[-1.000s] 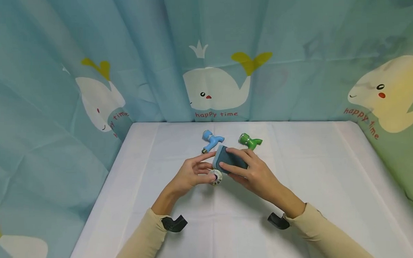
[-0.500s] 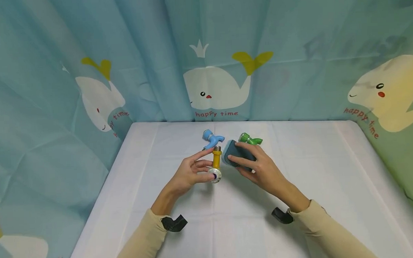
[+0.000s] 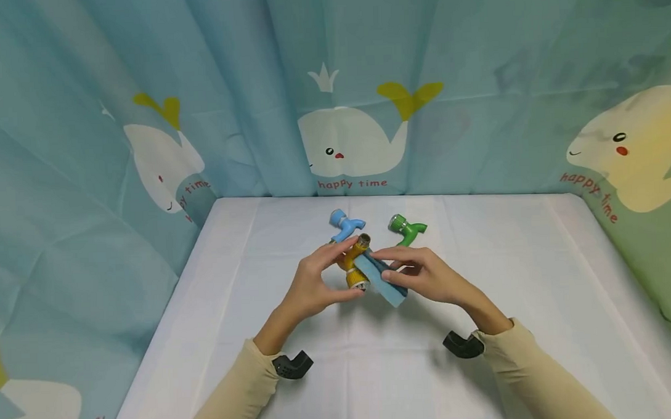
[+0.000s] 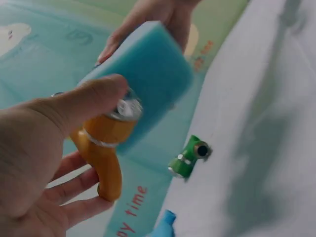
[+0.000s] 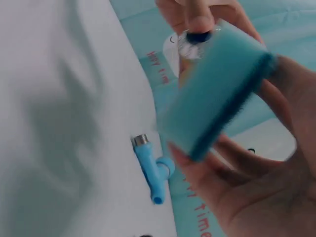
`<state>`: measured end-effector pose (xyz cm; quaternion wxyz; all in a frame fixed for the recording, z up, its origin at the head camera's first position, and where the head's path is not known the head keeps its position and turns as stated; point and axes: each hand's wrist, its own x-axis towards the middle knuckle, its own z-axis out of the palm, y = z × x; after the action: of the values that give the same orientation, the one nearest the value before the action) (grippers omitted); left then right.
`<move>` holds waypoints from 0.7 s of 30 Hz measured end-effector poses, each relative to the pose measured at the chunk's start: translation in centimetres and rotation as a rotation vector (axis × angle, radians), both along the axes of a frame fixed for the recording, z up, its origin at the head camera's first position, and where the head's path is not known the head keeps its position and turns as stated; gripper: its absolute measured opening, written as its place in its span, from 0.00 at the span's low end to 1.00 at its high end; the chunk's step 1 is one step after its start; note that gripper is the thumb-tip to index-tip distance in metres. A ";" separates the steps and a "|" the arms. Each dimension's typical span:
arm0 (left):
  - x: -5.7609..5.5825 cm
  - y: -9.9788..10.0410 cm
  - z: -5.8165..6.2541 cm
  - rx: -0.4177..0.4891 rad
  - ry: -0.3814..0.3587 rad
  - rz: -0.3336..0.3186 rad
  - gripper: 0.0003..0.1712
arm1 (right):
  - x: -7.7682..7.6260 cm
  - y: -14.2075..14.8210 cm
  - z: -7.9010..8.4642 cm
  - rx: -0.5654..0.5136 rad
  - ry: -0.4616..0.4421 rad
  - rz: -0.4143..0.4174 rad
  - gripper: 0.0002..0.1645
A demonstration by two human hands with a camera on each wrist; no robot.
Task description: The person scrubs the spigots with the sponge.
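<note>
Head view: the left grip (image 3: 314, 285), spread wide, holds a yellow faucet (image 3: 356, 276); the right grip (image 3: 426, 276) pinches a blue sponge (image 3: 379, 281) against it. Blue faucet (image 3: 345, 226) and green faucet (image 3: 410, 230) lie beyond.

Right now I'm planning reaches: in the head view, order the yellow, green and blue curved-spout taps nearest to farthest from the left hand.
1. Yellow tap: in the left hand.
2. Blue tap: just beyond.
3. Green tap: farther right.

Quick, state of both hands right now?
Left hand: closed, holding the yellow faucet between thumb and fingers.
Right hand: closed, holding the blue sponge.
</note>
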<state>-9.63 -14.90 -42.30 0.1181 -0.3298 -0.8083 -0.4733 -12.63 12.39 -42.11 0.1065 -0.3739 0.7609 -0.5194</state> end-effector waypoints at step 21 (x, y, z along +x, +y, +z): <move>-0.1 0.7 -1.5 -0.090 0.197 0.083 0.52 | -0.6 0.1 0.4 0.145 -0.044 -0.010 0.24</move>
<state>-9.69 -14.15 -43.81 0.2014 -0.3459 -0.8262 -0.3964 -13.23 12.45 -41.73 0.1476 -0.3499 0.7959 -0.4715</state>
